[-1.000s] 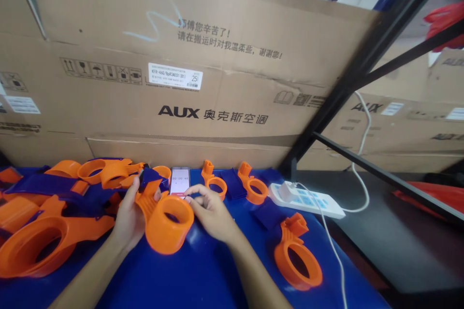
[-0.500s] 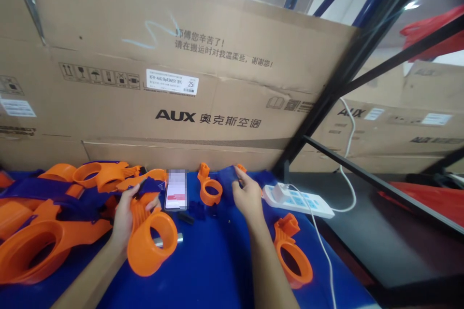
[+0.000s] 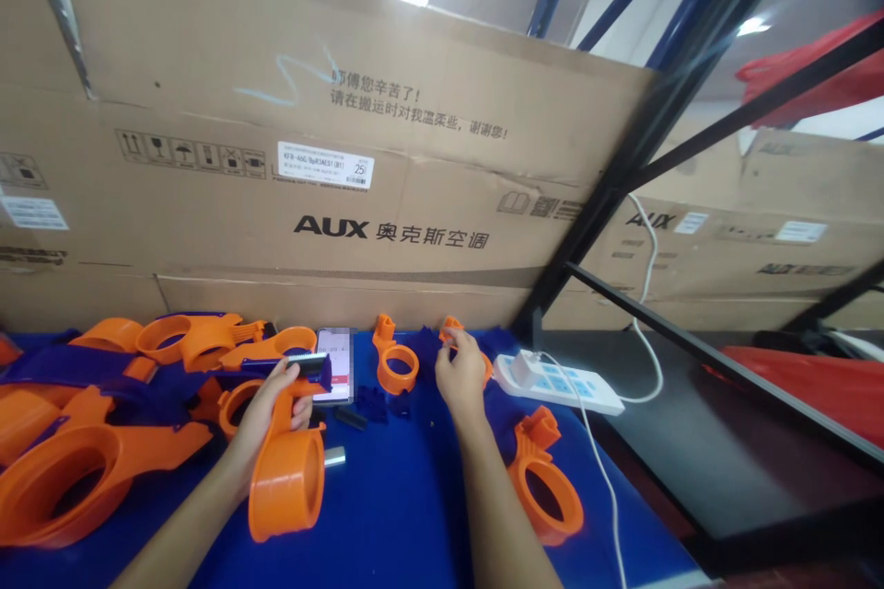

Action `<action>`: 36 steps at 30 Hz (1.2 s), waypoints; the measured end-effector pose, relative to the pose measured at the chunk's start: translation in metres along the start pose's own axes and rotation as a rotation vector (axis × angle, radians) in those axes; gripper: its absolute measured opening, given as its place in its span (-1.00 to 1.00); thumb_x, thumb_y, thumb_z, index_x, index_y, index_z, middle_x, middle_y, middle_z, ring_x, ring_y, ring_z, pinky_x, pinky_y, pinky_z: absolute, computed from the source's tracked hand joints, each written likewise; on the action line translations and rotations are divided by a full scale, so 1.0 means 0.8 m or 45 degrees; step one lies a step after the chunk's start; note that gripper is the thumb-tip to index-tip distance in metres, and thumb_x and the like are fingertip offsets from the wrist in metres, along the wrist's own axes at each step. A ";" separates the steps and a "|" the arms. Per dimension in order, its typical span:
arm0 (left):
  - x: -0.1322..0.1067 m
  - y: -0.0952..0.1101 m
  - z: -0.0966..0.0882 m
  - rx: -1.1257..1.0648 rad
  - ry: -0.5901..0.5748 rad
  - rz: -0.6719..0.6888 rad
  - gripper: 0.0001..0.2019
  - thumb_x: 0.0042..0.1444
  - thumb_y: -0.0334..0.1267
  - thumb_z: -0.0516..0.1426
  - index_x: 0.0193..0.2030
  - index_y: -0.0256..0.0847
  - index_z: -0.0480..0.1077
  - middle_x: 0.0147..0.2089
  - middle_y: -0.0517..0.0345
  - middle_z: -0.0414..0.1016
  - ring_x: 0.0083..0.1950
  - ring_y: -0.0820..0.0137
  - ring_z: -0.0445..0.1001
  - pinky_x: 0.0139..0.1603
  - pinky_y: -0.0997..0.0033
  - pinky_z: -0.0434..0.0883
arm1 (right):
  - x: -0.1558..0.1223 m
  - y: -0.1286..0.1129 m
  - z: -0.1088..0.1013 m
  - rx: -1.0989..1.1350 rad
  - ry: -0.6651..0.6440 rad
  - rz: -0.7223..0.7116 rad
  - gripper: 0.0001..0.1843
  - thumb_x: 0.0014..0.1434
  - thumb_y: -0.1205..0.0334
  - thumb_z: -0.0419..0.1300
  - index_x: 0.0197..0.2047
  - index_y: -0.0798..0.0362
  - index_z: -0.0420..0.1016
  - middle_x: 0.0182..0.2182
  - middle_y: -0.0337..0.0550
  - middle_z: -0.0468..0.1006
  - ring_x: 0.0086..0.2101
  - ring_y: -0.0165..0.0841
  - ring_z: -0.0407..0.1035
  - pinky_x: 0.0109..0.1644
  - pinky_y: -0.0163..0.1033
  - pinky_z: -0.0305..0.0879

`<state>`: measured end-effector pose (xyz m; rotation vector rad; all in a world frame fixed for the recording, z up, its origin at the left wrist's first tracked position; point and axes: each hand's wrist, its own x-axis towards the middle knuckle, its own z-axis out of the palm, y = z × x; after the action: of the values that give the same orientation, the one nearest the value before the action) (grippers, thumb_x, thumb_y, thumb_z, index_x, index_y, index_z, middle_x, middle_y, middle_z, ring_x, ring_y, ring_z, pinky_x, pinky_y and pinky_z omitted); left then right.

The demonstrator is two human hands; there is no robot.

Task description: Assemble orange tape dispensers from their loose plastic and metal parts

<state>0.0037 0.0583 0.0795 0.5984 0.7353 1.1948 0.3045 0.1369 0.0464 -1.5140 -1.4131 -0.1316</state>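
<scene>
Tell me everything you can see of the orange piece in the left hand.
The orange piece looks like glossy plastic: a wide ring below, its opening turned rightward, and a handle rising to a dark blue top part with a dark, pale-edged strip. The left hand grips the handle. It's roughly upright, in front of the phone; whether it touches the table is unclear.

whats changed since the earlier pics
The right hand has moved rightward from the held orange holder to the rear orange holder; its grip there is unclear. The held orange holder, kept in the left hand, has turned to open rightward. The power strip stayed put.
</scene>
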 end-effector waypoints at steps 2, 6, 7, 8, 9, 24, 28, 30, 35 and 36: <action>0.001 -0.002 -0.001 0.028 0.032 0.017 -0.60 0.04 -0.02 0.34 -0.35 -0.12 0.19 -0.63 0.39 0.25 -0.66 0.51 0.25 -0.59 0.55 0.15 | 0.001 -0.006 -0.002 0.022 0.015 -0.015 -0.67 0.25 0.26 0.06 -0.03 0.16 0.57 -0.01 0.21 0.57 0.03 -0.04 0.47 0.18 0.11 0.37; 0.003 -0.011 -0.006 0.138 0.071 0.079 -0.62 0.08 0.01 0.33 -0.28 -0.12 0.23 -0.59 0.38 0.30 -0.63 0.55 0.23 -0.58 0.58 0.15 | -0.002 -0.035 -0.011 0.104 0.025 -0.070 -0.71 0.33 0.21 0.06 -0.08 0.11 0.58 0.00 0.14 0.57 0.06 -0.08 0.44 0.22 0.08 0.34; 0.005 -0.014 -0.007 0.170 0.077 0.103 -0.62 0.08 0.01 0.33 -0.26 -0.12 0.24 -0.58 0.38 0.31 -0.62 0.56 0.22 -0.57 0.59 0.15 | -0.006 -0.047 -0.012 0.149 0.012 -0.100 -0.71 0.35 0.20 0.05 -0.08 0.08 0.58 -0.03 0.09 0.58 0.04 -0.12 0.45 0.21 0.05 0.34; 0.006 -0.017 -0.009 0.198 0.076 0.130 -0.62 0.08 0.01 0.33 -0.24 -0.11 0.26 -0.56 0.38 0.32 -0.61 0.56 0.22 -0.57 0.59 0.15 | -0.011 -0.059 -0.014 0.252 -0.008 -0.151 -0.73 0.37 0.19 0.06 -0.08 0.07 0.58 -0.07 0.06 0.59 0.00 -0.14 0.47 0.17 0.02 0.37; 0.007 -0.019 -0.010 0.225 0.067 0.159 -0.63 0.08 0.01 0.33 -0.23 -0.11 0.27 -0.55 0.38 0.32 -0.60 0.56 0.22 -0.57 0.60 0.15 | -0.018 -0.073 -0.015 0.361 -0.067 -0.207 -0.73 0.38 0.18 0.07 -0.07 0.06 0.58 -0.10 0.04 0.60 -0.04 -0.15 0.48 0.12 -0.01 0.39; 0.007 -0.032 -0.006 0.547 0.043 0.396 -0.70 0.12 0.02 0.32 -0.27 -0.20 0.49 -0.42 0.16 0.49 -0.42 0.40 0.41 -0.37 0.46 0.35 | -0.101 -0.137 0.012 0.623 -0.691 -0.392 -0.43 0.31 0.28 0.14 0.38 0.00 0.33 -0.23 -0.05 0.67 -0.33 -0.24 0.52 -0.18 -0.14 0.48; 0.005 -0.036 -0.003 0.556 0.080 0.391 -0.72 0.15 0.01 0.30 -0.26 -0.17 0.46 -0.43 0.20 0.50 -0.44 0.38 0.45 -0.37 0.43 0.40 | -0.106 -0.137 0.010 0.528 -0.706 -0.503 -0.36 0.36 0.28 0.07 0.47 0.04 0.17 -0.31 -0.06 0.66 -0.38 -0.22 0.53 -0.21 -0.12 0.47; 0.005 -0.037 -0.003 0.569 0.040 0.363 -0.72 0.20 0.03 0.26 -0.26 -0.15 0.42 -0.45 0.21 0.49 -0.49 0.39 0.46 -0.40 0.42 0.41 | -0.107 -0.138 0.009 0.488 -0.737 -0.530 -0.36 0.39 0.26 0.04 0.49 0.07 0.11 -0.35 -0.08 0.65 -0.41 -0.22 0.52 -0.23 -0.13 0.47; 0.008 -0.036 -0.005 0.542 -0.013 0.306 -0.70 0.19 0.03 0.26 -0.32 -0.16 0.41 -0.48 0.19 0.49 -0.53 0.41 0.47 -0.48 0.45 0.37 | -0.104 -0.138 0.006 0.426 -0.756 -0.577 -0.39 0.43 0.22 -0.02 0.49 0.12 0.12 -0.39 -0.07 0.63 -0.45 -0.24 0.50 -0.25 -0.16 0.47; 0.008 -0.036 -0.005 0.536 -0.016 0.305 -0.70 0.18 0.03 0.26 -0.33 -0.16 0.40 -0.49 0.19 0.48 -0.54 0.42 0.46 -0.50 0.46 0.36 | -0.103 -0.138 0.006 0.412 -0.756 -0.585 -0.40 0.43 0.22 -0.03 0.48 0.13 0.14 -0.39 -0.06 0.63 -0.44 -0.23 0.50 -0.26 -0.16 0.47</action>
<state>0.0188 0.0572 0.0540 1.0664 0.9322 1.2601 0.1889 0.0612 0.0527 -0.9724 -2.1253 0.2805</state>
